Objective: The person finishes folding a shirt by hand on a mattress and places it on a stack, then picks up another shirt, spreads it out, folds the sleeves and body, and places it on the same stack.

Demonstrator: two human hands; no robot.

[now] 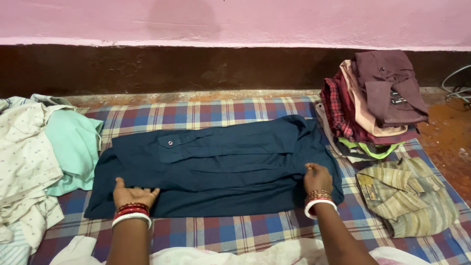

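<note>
A heap of pale clothes (34, 157) lies at far left. The left hand (133, 194) presses flat, fingers spread, on the dark blue shirt (221, 167) mid checked sheet (245, 233). The right hand (317, 177) pinches its right edge. A folded stack (378, 98) and striped shirt (409, 196) crowd the right.

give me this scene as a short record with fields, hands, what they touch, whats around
left hand: flat, palm down, on the near left edge of the dark blue shirt
right hand: fingers pinching the shirt's near right edge
shirt: spread sideways on the checked cloth, pocket button facing up
left side: loose heap of pale clothes, one mint green
right side: stack of folded clothes, maroon shirt on top
near right: striped olive shirt, folded, lying apart from the stack
behind: pink wall with a dark lower band
</note>
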